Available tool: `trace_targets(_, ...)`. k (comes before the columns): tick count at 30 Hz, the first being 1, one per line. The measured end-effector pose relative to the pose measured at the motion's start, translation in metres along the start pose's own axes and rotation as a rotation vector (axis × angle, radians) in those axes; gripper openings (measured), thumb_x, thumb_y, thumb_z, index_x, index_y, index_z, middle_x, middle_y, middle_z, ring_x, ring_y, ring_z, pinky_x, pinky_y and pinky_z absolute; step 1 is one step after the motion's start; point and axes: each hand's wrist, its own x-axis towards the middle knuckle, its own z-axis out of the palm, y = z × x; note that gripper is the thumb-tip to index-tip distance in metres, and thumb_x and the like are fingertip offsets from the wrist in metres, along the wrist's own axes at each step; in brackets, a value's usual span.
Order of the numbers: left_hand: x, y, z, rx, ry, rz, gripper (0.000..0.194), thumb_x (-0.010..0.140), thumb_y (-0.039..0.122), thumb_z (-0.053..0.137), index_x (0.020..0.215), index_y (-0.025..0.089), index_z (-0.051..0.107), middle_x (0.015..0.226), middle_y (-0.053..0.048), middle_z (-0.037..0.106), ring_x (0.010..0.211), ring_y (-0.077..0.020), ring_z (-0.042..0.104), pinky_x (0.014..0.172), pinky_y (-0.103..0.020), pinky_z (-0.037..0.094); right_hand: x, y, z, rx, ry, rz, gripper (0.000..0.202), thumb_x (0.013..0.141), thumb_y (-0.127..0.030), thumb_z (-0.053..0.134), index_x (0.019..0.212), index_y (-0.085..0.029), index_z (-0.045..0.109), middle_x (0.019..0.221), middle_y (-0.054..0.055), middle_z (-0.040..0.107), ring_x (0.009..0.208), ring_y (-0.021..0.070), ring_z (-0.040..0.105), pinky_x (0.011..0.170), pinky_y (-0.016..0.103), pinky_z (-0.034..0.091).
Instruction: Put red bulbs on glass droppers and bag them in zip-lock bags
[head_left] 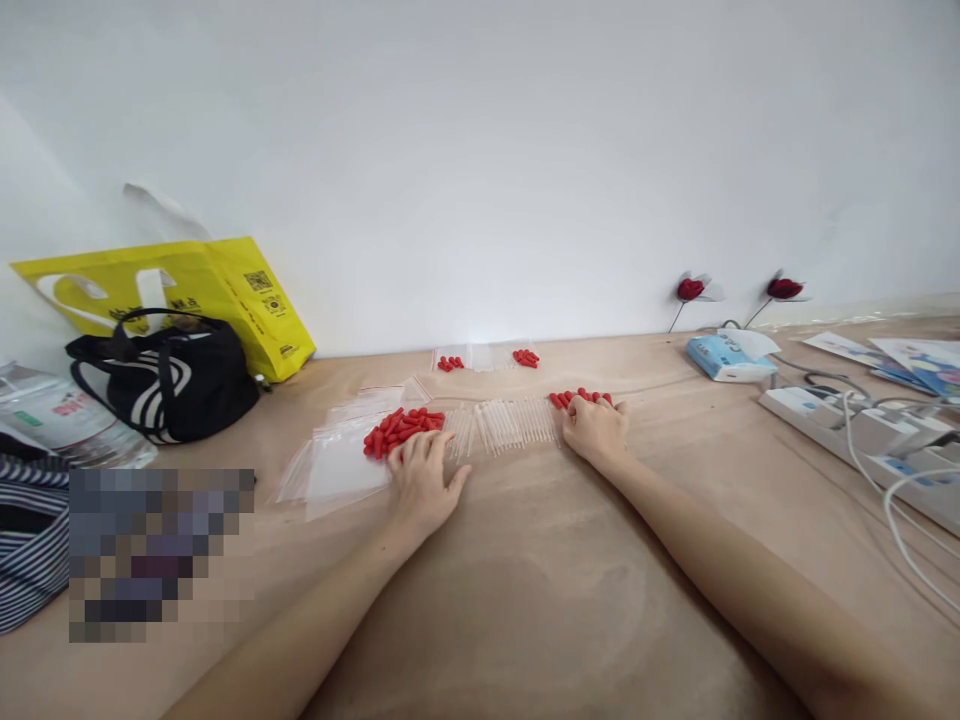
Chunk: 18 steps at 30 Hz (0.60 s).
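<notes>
A heap of small red capsule-shaped pieces (394, 430) lies partly on a fan of clear zip bags (341, 462). My left hand (424, 478) rests at the heap's lower right edge, fingers stretched and thumb apart. Thin pale sticks (514, 425) lie side by side in a row between my hands. At the right end of that row, my right hand (598, 428) has its fingers curled down beside more red pieces (581, 395); whatever its fingertips hold is hidden. Against the wall lies a filled clear bag (480, 356) with red pieces at both ends.
On the left stand a yellow bag (262, 310), a black handbag (202, 375) and wrapped bottles (71, 415). To the right are a tissue pack (724, 360), a power strip (802, 405) with cables, and printed sheets (919, 362). Two red flowers (690, 289) are by the wall.
</notes>
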Motion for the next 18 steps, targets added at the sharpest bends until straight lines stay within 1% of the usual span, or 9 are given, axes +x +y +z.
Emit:
trace_targets(2, 0.01, -0.011, -0.005, 0.102, 0.039, 0.003, 0.021, 0.072, 0.031, 0.058, 0.09, 0.022, 0.055, 0.103, -0.009, 0.057, 0.1, -0.0282, 0.046, 0.085, -0.046, 0.026, 0.001, 0.001, 0.002, 0.009, -0.006, -0.007, 0.023, 0.078, -0.027, 0.041, 0.074, -0.018, 0.063, 0.08, 0.01, 0.065, 0.087, 0.0248, 0.053, 0.08, 0.04, 0.022)
trace_targets(4, 0.019, -0.022, -0.01, 0.17, 0.041, -0.035, 0.016, 0.074, 0.036, 0.056, 0.084, 0.023, 0.058, 0.098, -0.007, 0.059, 0.097, -0.027, 0.047, 0.083, -0.045, 0.027, 0.002, 0.0, 0.003, 0.031, -0.01, -0.011, 0.025, 0.078, -0.028, 0.041, 0.073, -0.018, 0.063, 0.082, 0.011, 0.065, 0.089, 0.0253, 0.052, 0.081, 0.041, 0.023)
trace_targets(7, 0.03, -0.029, -0.012, 0.254, -0.007, -0.079, 0.026, 0.073, 0.046, 0.054, 0.078, 0.021, 0.059, 0.092, -0.008, 0.06, 0.092, -0.0266, 0.048, 0.081, -0.043, 0.027, 0.005, -0.004, 0.002, 0.062, -0.049, 0.002, 0.029, 0.077, -0.036, 0.043, 0.072, -0.019, 0.065, 0.083, 0.01, 0.064, 0.09, 0.026, 0.051, 0.083, 0.043, 0.023)
trace_targets(10, 0.036, -0.027, -0.009, 0.312, -0.047, -0.118, 0.034, 0.071, 0.052, 0.051, 0.073, 0.019, 0.06, 0.088, -0.01, 0.058, 0.089, -0.0274, 0.047, 0.08, -0.043, 0.028, 0.009, -0.01, 0.0, 0.044, -0.136, 0.031, 0.033, 0.076, -0.042, 0.043, 0.073, -0.018, 0.066, 0.085, 0.012, 0.063, 0.093, 0.0271, 0.05, 0.085, 0.045, 0.021)
trace_targets(12, 0.038, -0.024, -0.006, 0.313, -0.074, -0.161, 0.035, 0.071, 0.051, 0.05, 0.069, 0.018, 0.06, 0.087, -0.011, 0.057, 0.089, -0.0285, 0.047, 0.078, -0.043, 0.029, 0.011, -0.013, -0.001, 0.022, -0.195, 0.05, 0.033, 0.076, -0.04, 0.043, 0.077, -0.017, 0.067, 0.088, 0.013, 0.062, 0.096, 0.0278, 0.049, 0.086, 0.046, 0.02)
trace_targets(14, 0.04, -0.023, -0.003, 0.294, -0.103, -0.2, 0.034, 0.072, 0.049, 0.048, 0.064, 0.018, 0.061, 0.086, -0.012, 0.057, 0.091, -0.0302, 0.046, 0.076, -0.044, 0.031, 0.013, -0.015, -0.002, 0.018, -0.236, 0.066, 0.03, 0.076, -0.035, 0.043, 0.081, -0.017, 0.067, 0.089, 0.013, 0.062, 0.097, 0.0279, 0.048, 0.086, 0.047, 0.019)
trace_targets(18, 0.044, -0.026, 0.001, 0.244, -0.144, -0.26, 0.034, 0.072, 0.044, 0.047, 0.055, 0.018, 0.062, 0.085, -0.013, 0.057, 0.091, -0.0323, 0.046, 0.073, -0.046, 0.032, 0.016, -0.02, -0.004, 0.032, -0.26, 0.102, 0.024, 0.072, -0.027, 0.046, 0.08, -0.018, 0.067, 0.088, 0.013, 0.062, 0.097, 0.0281, 0.049, 0.086, 0.047, 0.021)
